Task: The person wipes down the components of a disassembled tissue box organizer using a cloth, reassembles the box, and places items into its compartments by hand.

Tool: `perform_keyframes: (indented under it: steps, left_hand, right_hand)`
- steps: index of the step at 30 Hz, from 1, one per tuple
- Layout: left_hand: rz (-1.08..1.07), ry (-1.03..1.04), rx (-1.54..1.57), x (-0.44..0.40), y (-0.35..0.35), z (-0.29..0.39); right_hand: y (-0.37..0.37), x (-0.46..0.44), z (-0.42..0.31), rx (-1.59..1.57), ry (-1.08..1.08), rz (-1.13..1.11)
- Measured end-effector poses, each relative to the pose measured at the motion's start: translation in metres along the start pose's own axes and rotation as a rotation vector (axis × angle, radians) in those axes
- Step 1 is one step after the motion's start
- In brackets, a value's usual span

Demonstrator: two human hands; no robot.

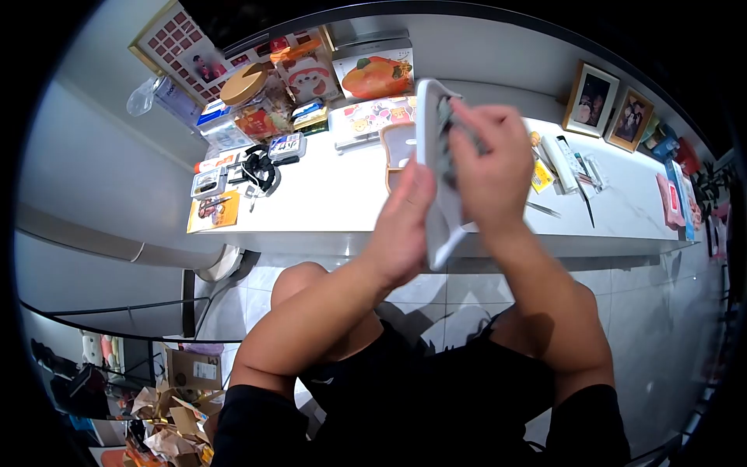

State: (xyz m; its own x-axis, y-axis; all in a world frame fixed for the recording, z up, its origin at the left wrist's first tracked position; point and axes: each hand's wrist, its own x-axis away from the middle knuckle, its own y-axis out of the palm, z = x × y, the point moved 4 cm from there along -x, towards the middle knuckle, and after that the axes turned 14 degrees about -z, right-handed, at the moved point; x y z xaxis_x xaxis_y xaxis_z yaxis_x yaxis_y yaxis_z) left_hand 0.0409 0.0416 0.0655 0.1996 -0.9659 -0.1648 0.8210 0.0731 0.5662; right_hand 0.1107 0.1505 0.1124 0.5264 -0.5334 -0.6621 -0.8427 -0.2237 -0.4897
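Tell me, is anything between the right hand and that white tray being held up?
Yes: a grey wad, blurred but perhaps a cloth, sits between the right hand and the inner side of the white tray. Nothing visible comes between the left hand and the tray, which it holds directly.

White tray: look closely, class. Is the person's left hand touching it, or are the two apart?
Touching. The head view shows the left hand against the side of the white tray, thumb pressed to it with no gap.
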Motion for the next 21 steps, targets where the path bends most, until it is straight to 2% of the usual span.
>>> perform_keyframes:
  steps: [1,2,3,4,5,6,8,13,15,16,18,20,21]
  left_hand:
    - [-0.111,-0.060,0.073,0.002,-0.001,-0.004]
    - [-0.113,-0.060,0.073,0.002,-0.006,-0.001]
    - [-0.241,-0.063,0.224,-0.005,-0.003,0.008]
    - [-0.366,-0.068,0.377,-0.009,0.004,0.016]
    - [-0.319,0.006,0.486,-0.009,0.011,0.020]
    - [-0.362,0.020,0.515,-0.009,0.006,0.023]
    - [-0.380,0.016,0.572,-0.002,0.002,0.023]
    - [-0.408,-0.040,0.590,0.000,0.002,0.019]
    - [-0.402,-0.052,0.597,0.002,0.004,0.017]
    - [-0.366,-0.045,0.539,0.001,0.006,0.019]
    - [-0.330,-0.040,0.480,-0.001,0.007,0.019]
    - [-0.283,0.003,0.113,-0.006,0.001,0.022]
    - [-0.165,0.062,0.090,-0.003,0.002,0.024]
  right_hand:
    - [-0.007,-0.010,0.005,-0.083,0.044,-0.008]
    - [-0.013,-0.015,0.010,-0.167,0.087,-0.014]
    - [-0.017,-0.016,0.016,-0.163,0.082,-0.005]
    - [-0.021,-0.014,0.030,-0.319,0.193,0.072]
    - [-0.024,-0.011,0.042,-0.477,0.304,0.147]
    - [-0.029,-0.011,0.045,-0.476,0.300,0.148]
    - [-0.034,-0.007,0.059,-0.910,0.418,0.284]
    - [-0.039,-0.004,0.048,-0.799,0.359,0.164]
    - [-0.042,-0.003,0.036,-0.769,0.232,0.130]
    - [-0.043,-0.002,0.036,-0.768,0.235,0.130]
    - [-0.047,-0.003,0.031,-0.522,0.136,0.072]
    - [-0.047,-0.003,0.024,-0.472,0.084,0.028]
    - [-0.046,-0.003,0.018,-0.421,0.032,-0.017]
